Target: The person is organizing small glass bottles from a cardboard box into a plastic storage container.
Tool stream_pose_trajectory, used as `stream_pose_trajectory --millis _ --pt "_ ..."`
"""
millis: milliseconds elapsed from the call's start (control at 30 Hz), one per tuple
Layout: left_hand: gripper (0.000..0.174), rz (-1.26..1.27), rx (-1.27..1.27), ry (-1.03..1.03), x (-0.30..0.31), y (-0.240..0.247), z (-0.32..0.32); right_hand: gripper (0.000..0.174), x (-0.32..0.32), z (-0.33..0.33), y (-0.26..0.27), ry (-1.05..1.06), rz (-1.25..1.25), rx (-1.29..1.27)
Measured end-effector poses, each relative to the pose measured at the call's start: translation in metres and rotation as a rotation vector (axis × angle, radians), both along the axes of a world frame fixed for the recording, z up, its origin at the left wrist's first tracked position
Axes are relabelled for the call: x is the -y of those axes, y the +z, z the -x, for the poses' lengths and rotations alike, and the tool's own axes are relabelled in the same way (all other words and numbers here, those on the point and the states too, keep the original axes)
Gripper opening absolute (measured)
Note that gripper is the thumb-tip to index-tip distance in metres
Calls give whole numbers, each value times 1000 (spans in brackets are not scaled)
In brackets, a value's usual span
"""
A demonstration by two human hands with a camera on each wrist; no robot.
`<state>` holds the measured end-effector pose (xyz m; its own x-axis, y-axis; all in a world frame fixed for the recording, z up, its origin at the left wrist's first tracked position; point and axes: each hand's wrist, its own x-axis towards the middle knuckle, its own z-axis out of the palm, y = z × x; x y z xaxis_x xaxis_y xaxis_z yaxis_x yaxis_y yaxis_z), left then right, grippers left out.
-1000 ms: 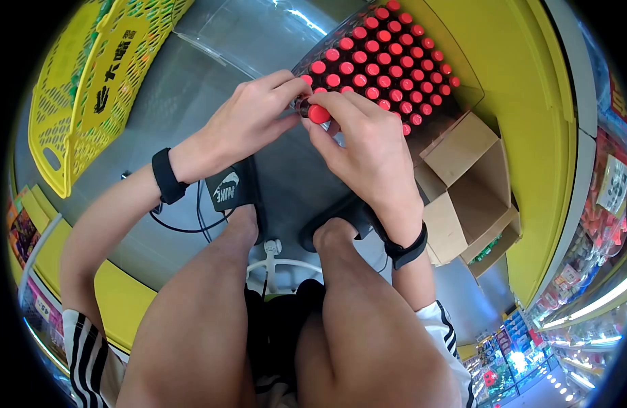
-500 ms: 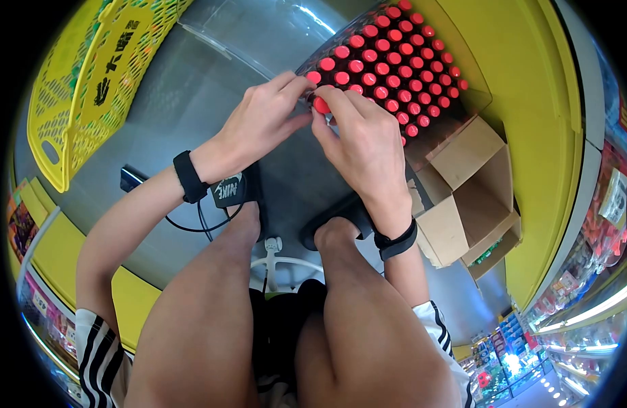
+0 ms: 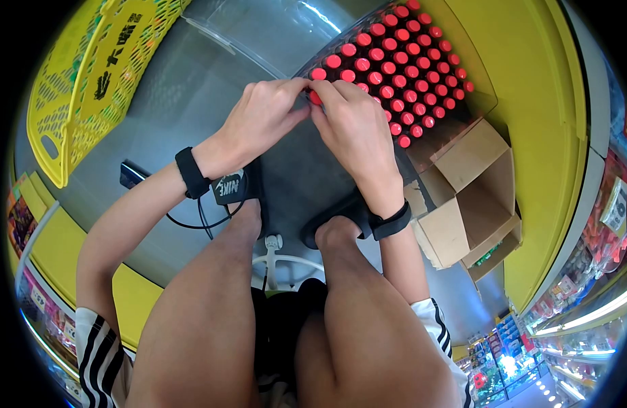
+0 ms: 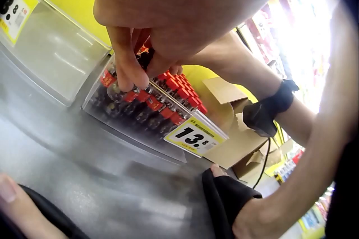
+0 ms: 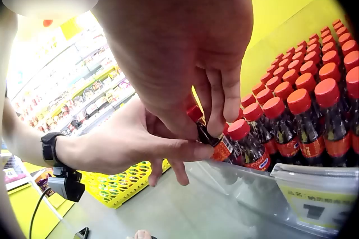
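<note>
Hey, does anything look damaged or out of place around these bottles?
The box by the bottles looks damaged: flaps open, one edge ragged, seemingly torn. The held bottle leans, unlike the upright rows, but that's just handling. No spill visible.

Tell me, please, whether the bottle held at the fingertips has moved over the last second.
Yes: in the head view, the held bottle has moved slightly closer to the leftmost caps of the standing rows of red-capped bottles.
</note>
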<state>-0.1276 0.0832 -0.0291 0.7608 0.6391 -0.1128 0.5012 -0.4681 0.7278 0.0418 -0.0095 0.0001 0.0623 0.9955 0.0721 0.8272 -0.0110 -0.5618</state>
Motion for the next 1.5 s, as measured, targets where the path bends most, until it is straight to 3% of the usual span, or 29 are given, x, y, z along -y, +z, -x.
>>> stream_pose_trajectory --millis 200,567,1000,1100,1267,1400,1500 --pt "38 -28 -9 21 -1 0 -2 15 -4 -1 -6 -1 15 8" --pt "53 15 -58 -7 2 1 -3 18 -3 -6 -16 39 121 97" --pt "54 24 -9 -9 0 2 -3 17 -3 -9 -15 41 106 69" --pt "53 -18 32 -17 0 7 -3 13 2 -13 -4 15 55 -23" --pt "50 36 -36 -38 -1 19 -5 21 18 -26 38 -90 -71 -202" --pt "54 -66 27 -36 1 1 -3 26 33 -34 62 -231 -12 -189" --pt "51 -30 -2 -34 4 2 -8 28 40 -41 51 -236 20 -152"
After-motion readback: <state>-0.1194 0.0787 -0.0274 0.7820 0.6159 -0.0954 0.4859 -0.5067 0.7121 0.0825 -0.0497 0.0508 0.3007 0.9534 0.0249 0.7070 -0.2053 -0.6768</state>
